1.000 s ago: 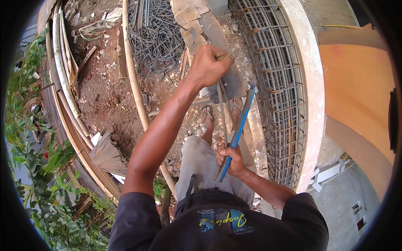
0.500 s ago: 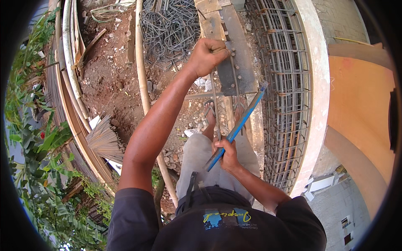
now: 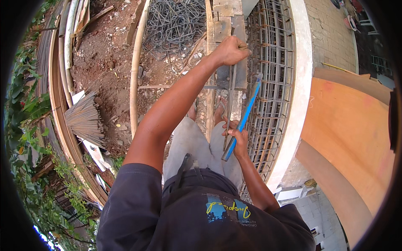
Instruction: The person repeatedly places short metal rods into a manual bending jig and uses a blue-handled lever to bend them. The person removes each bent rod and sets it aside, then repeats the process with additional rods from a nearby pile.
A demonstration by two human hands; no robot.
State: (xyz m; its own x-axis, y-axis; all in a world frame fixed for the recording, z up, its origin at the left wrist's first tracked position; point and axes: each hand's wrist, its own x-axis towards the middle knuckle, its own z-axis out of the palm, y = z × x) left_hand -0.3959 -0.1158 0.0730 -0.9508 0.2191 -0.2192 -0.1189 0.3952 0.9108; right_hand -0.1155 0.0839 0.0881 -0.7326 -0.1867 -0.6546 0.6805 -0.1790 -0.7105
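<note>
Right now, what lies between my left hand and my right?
Thin metal rods run between your left hand and right hand, as the head view shows.

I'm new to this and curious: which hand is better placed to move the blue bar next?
Probably the right hand: its grip holds the blue bar near its lower end. The left hand is farther forward, seemingly closed on a thin rod.

The reddish ground (image 3: pixel 109 62) carries heaped, bent metal rods (image 3: pixel 173 26).
</note>
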